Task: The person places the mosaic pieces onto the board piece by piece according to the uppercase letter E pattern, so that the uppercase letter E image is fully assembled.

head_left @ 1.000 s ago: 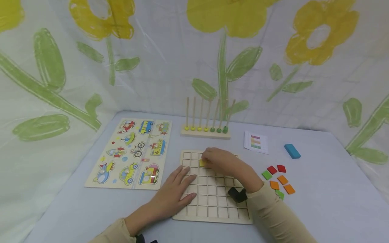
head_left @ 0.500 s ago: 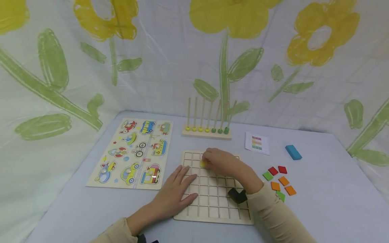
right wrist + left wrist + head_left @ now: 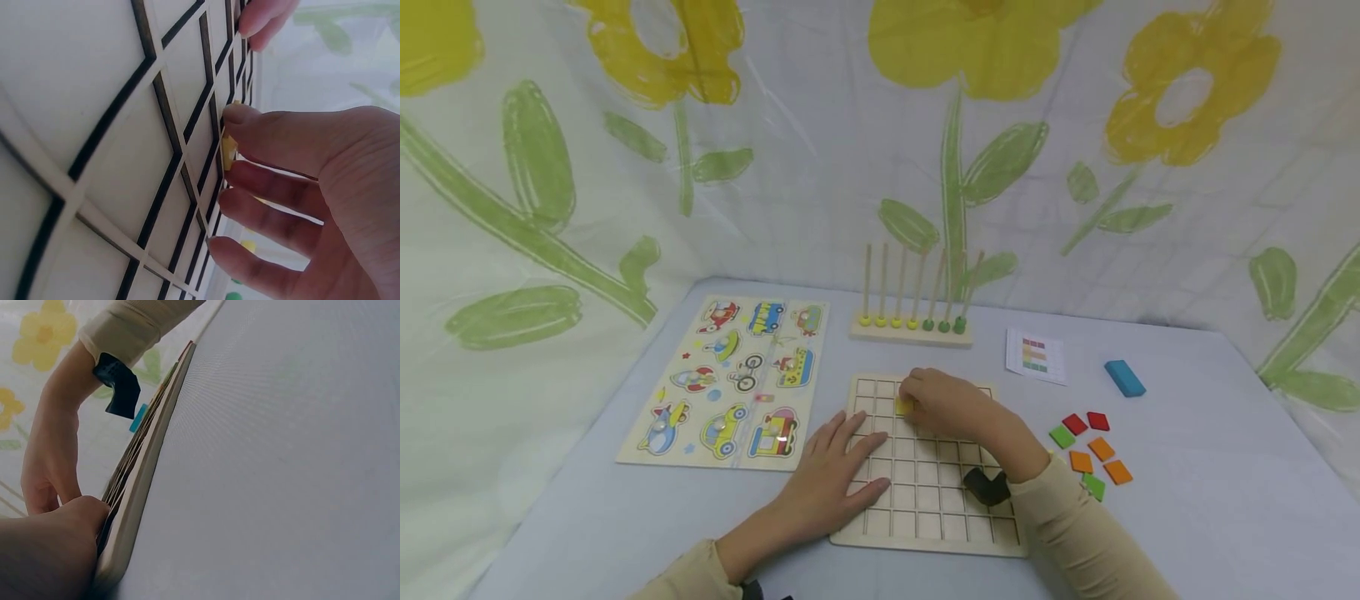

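A wooden grid board (image 3: 928, 497) lies on the table, divided into square cells. My left hand (image 3: 831, 475) rests on its left side with fingers spread, holding nothing. At the upper part of the board, my right hand (image 3: 951, 404) pinches a small yellow square tile (image 3: 902, 407) at one of the cells. In the right wrist view the thumb and index finger of the right hand (image 3: 294, 181) are on either side of the yellow tile (image 3: 229, 152), close against the grid; its far side is hidden. The left wrist view shows the board's edge (image 3: 147, 462) from the side.
Right of the board lie loose red, green and orange tiles (image 3: 1101, 448). Farther back are a blue block (image 3: 1124, 378), a printed pattern card (image 3: 1052, 358) and a bead rack with upright rods (image 3: 910, 336). A vehicle peg puzzle (image 3: 700, 442) lies at left.
The hands stay nearly in place, the right still at the same cell with the yellow tile. The head view has shifted slightly.
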Tool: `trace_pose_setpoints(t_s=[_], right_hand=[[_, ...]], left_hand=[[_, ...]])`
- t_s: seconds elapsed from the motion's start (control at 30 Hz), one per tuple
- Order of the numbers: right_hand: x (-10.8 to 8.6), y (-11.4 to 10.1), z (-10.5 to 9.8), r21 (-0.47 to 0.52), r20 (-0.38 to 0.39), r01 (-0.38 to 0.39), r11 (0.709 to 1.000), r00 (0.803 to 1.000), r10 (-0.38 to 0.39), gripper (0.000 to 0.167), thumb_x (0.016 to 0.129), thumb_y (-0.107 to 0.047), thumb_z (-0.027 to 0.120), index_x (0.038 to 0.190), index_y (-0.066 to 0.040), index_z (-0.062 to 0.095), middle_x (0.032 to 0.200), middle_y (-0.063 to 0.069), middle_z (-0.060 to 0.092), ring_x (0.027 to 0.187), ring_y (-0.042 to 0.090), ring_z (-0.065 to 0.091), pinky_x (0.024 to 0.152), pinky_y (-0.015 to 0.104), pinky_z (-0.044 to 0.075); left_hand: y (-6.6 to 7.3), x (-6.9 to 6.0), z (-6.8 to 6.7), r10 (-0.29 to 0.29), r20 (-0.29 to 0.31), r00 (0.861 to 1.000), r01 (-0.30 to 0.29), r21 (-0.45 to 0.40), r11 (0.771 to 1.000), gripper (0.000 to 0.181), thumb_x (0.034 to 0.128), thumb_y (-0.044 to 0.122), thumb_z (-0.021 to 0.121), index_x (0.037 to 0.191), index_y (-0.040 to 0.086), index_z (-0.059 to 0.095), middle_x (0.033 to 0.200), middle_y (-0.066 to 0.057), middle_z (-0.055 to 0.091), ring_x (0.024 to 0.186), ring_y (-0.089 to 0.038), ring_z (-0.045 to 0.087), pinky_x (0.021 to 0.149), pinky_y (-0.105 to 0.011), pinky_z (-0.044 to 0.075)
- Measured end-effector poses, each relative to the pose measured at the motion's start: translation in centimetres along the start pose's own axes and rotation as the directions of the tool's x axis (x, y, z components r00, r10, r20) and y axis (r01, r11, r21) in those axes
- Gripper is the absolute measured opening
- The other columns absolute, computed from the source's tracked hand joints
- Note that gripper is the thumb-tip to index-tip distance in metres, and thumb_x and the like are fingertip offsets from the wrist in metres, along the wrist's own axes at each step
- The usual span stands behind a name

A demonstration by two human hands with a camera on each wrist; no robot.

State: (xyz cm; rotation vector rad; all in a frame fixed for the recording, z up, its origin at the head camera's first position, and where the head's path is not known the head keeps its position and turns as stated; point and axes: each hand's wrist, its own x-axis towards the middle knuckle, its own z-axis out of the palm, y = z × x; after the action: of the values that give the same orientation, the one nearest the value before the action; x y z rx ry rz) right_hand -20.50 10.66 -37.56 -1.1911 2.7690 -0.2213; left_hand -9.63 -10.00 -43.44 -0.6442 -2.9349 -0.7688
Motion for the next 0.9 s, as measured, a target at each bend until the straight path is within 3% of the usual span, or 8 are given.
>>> trace_pose_setpoints(t_s=[0.3,0.5,0.73,0.9], right_hand=[[-0.1,-0.2,-0.1,0.009,0.006,0.007,1.0,1.0,-0.007,0.021,0.092,-0.02,0.064,0.11,-0.01,0.064,0.101,-0.002,0.061,0.094,0.013,0.057,0.085,0.032,0.049],[-0.4,-0.1,-0.2,-0.002,0.012,-0.001,1.0,1.0,0.001,0.023,0.092,-0.022,0.064,0.111,-0.011,0.064,0.102,-0.002,0.061,0.095,0.013,0.058,0.085,0.032,0.049],[-1.0,0.1,-0.3,-0.006,0.019,0.001,1.0,1.0,-0.001,0.023,0.092,-0.024,0.064,0.111,-0.012,0.064,0.102,-0.003,0.06,0.094,0.013,0.057,0.084,0.032,0.049],[-1.4,0.3,-0.3,-0.042,0.045,0.012,0.999,0.999,-0.01,0.023,0.092,-0.025,0.063,0.11,-0.011,0.064,0.101,-0.002,0.06,0.092,0.013,0.056,0.083,0.032,0.049]], left_hand=[[-0.5,0.0,0.0,-0.006,0.006,1.0,0.006,-0.037,0.999,0.055,0.0932,0.055,0.05,0.141,0.028,0.046,0.154,-0.008,0.03,0.145,-0.037,0.014,0.11,-0.062,0.008],[-0.4,0.2,-0.4,-0.012,0.006,1.0,0.012,-0.064,0.998,0.054,0.0945,0.053,0.049,0.139,0.024,0.048,0.152,-0.01,0.032,0.144,-0.039,0.015,0.108,-0.063,0.009],[0.0,0.5,-0.3,-0.087,0.019,0.996,0.088,-0.097,0.991,0.055,0.0958,0.053,0.047,0.141,0.022,0.045,0.153,-0.013,0.028,0.145,-0.038,0.013,0.11,-0.062,0.009],[-0.4,0.8,-0.1,-0.113,-0.014,0.993,0.112,-0.085,0.99,0.056,0.0958,0.052,0.047,0.142,0.02,0.045,0.153,-0.015,0.029,0.144,-0.039,0.014,0.111,-0.06,0.01]])
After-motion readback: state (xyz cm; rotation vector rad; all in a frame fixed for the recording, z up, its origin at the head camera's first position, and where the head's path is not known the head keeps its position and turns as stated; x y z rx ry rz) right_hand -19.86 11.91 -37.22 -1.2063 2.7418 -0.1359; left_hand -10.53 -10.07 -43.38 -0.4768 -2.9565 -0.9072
